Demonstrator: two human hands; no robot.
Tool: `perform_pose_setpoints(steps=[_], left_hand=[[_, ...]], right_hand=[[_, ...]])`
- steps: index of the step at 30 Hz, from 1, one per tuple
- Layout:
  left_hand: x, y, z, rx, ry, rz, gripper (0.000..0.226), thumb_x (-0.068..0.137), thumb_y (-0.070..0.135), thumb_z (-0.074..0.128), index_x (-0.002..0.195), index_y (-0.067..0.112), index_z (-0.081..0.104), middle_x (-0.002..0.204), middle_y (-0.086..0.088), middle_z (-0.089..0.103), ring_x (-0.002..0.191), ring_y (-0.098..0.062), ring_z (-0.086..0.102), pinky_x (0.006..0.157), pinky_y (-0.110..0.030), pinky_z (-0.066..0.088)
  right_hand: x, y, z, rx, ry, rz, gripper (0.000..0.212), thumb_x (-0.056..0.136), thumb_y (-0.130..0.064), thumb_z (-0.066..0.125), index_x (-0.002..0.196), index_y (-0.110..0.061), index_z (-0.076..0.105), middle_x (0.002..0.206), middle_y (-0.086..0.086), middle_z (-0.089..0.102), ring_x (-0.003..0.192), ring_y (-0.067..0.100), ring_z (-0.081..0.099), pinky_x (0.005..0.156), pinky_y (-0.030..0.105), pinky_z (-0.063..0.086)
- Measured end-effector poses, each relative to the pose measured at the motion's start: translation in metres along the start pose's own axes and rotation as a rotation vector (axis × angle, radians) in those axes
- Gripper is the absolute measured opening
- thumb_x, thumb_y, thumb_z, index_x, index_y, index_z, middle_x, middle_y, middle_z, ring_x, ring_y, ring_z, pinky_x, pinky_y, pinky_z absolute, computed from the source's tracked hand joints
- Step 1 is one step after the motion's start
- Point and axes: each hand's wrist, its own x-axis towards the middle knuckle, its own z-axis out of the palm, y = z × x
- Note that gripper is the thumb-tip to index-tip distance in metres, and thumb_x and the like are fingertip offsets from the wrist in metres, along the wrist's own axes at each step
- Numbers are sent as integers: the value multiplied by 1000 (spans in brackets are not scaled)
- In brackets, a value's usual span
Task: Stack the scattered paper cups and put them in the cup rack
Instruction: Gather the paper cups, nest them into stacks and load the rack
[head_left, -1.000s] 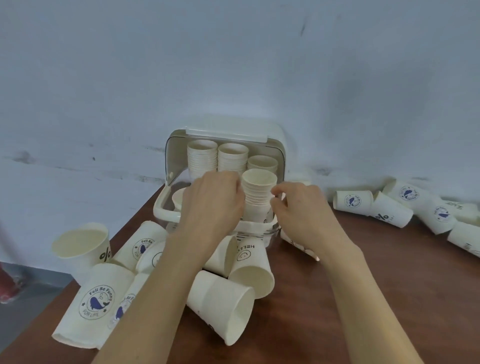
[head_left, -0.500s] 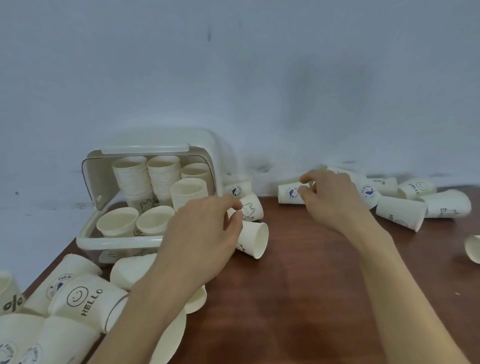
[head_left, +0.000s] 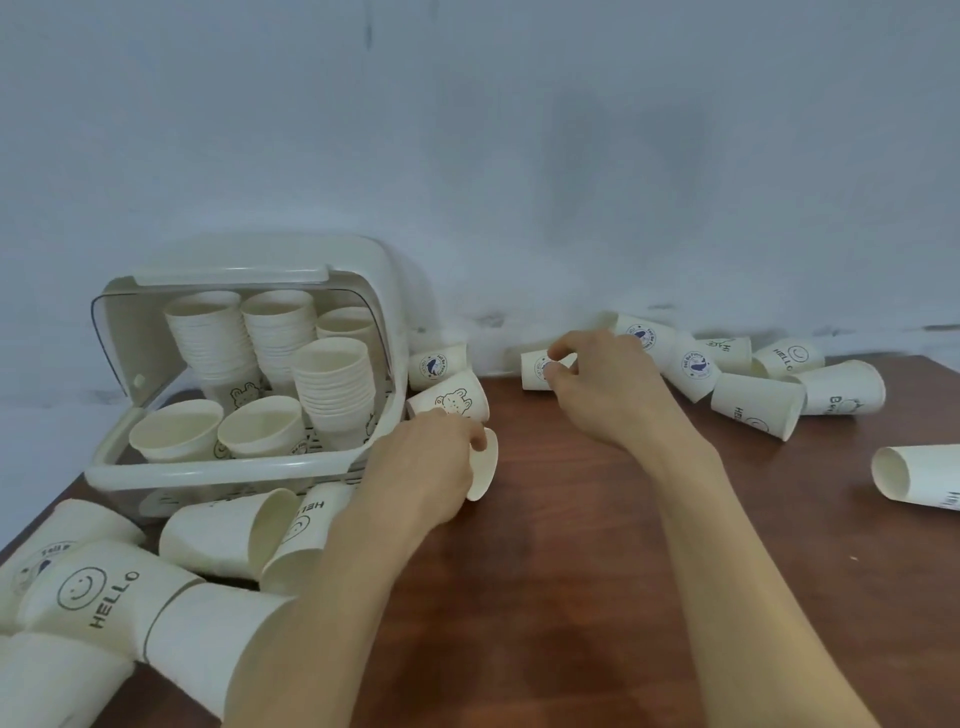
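Nearest, our left hand (head_left: 426, 467) grips a toppled paper cup (head_left: 484, 464) beside the cup rack (head_left: 228, 470). Farther, our right hand (head_left: 605, 387) pinches a whale-logo cup (head_left: 535, 370); squeezing could crush thin walls, preventing nesting.

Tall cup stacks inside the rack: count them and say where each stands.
4 in the rack: back-left stack, back-middle stack, back-right stack, partly hidden, and front-right stack. None seems hidden.

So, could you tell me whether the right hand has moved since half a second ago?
Yes: judged against the cup rack, the right hand reached slightly farther toward the wall, onto a whale-logo cup.
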Motion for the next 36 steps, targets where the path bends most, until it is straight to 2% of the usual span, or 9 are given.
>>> perform_pose_setpoints(steps=[4,9,18,22,26,29,31,36], left_hand=[[-2,2,7,124,-63,35,51,92,8,45,131,39,50,123,0,48,115,-26,51,81,-37,40],[-4,6,14,206,-85,38,46,91,10,47,135,26,46,122,-3,46,113,-27,50,76,-38,42],[-12,21,-4,259,30,81,21,92,12,48,112,14,55,115,-9,57,105,-31,55,70,-34,36],[-14,26,-10,234,80,108,22,92,12,49,113,14,55,115,-10,58,104,-33,56,70,-32,36],[-16,31,-13,196,130,152,27,93,13,48,119,14,54,116,-9,59,105,-31,57,69,-32,36],[-17,36,-15,138,165,184,11,95,16,46,105,17,52,109,-6,62,99,-29,59,66,-33,34],[-17,39,-15,116,183,201,5,96,17,45,97,20,48,106,-4,62,97,-28,58,64,-33,32],[-19,44,-10,76,225,234,6,98,23,42,92,20,42,103,-2,60,95,-27,58,64,-34,31]], right_hand=[[0,0,2,0,0,0,27,93,-28,51,114,-19,64,107,9,66,102,30,58,85,41,51],[1,0,2,7,-8,6,27,93,-28,51,115,-19,64,109,9,65,106,29,57,87,41,51],[2,4,1,-8,-4,2,29,95,-29,49,118,-20,63,113,9,64,114,30,49,84,38,47],[3,4,3,-15,-3,-3,30,95,-29,50,121,-20,62,116,9,64,117,29,48,86,37,44],[4,6,3,-10,-4,-1,30,95,-28,48,121,-21,61,116,9,63,116,29,46,79,34,40],[5,9,1,-17,0,7,32,95,-28,48,123,-19,61,117,10,62,117,29,46,79,33,38],[6,11,0,-26,8,16,32,94,-28,49,122,-19,62,118,11,61,116,29,48,81,33,39],[5,18,-2,-47,42,13,29,92,-27,51,117,-19,64,116,10,64,111,29,54,87,36,45]])
